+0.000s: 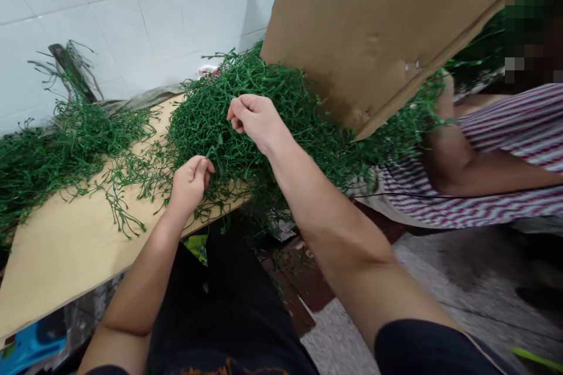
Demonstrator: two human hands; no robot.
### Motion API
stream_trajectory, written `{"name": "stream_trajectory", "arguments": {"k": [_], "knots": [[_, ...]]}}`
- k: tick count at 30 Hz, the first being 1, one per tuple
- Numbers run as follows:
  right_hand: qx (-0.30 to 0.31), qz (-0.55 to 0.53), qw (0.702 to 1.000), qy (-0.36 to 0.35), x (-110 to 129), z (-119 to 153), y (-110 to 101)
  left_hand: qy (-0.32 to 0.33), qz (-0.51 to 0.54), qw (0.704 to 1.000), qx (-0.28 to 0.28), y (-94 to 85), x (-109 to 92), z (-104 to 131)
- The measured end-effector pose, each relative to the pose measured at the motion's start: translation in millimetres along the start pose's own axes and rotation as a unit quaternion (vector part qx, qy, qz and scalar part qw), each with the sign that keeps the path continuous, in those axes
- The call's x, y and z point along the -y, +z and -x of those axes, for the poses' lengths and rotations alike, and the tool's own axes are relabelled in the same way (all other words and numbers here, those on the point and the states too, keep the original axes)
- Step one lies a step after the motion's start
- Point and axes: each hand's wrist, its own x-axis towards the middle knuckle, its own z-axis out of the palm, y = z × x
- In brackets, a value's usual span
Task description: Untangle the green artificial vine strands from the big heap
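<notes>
In the head view, the left hand [191,181] is at the near edge of a big pile of green stems [202,123], with its fingers curled in and the thumb tip against the bent forefinger. The right hand [257,120] is farther out and to the right, over the middle of the same pile. Its fingers are also closed, with the thumb pressed to the forefinger. Whether a stem is caught between the fingertips of either hand, I cannot tell. The two hands are apart.

The pile sits on the right part of a pale wooden board [57,258], and some stems hang over its near edge. Left of the pile, loose stems [123,211] lie scattered on the board, and a second green heap [74,140] spreads along its far left side. A dark stick [73,70] stands up behind that heap, and a greyish cloth [145,98] lies along the far edge. A white tiled wall [97,17] closes off the far side.

A large brown panel [360,23] slants over the far right of the pile. Beyond it on the right is a person in a striped shirt [519,129], with one bare forearm bent near the stems. A blue thing [41,343] shows below the board at the near left.
</notes>
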Motion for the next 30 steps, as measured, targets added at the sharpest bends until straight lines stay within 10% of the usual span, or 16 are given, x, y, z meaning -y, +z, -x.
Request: {"name": "stream_trajectory", "arguments": {"k": [8,30], "knots": [[0.256,-0.026,0.966,-0.032,-5,36,12,0.03,0.046,0.998,-0.018,-5.4,2,-7],[0.173,0.012,0.984,-0.052,-5,31,27,0.046,0.031,0.998,-0.039,-2.9,6,-10]]}}
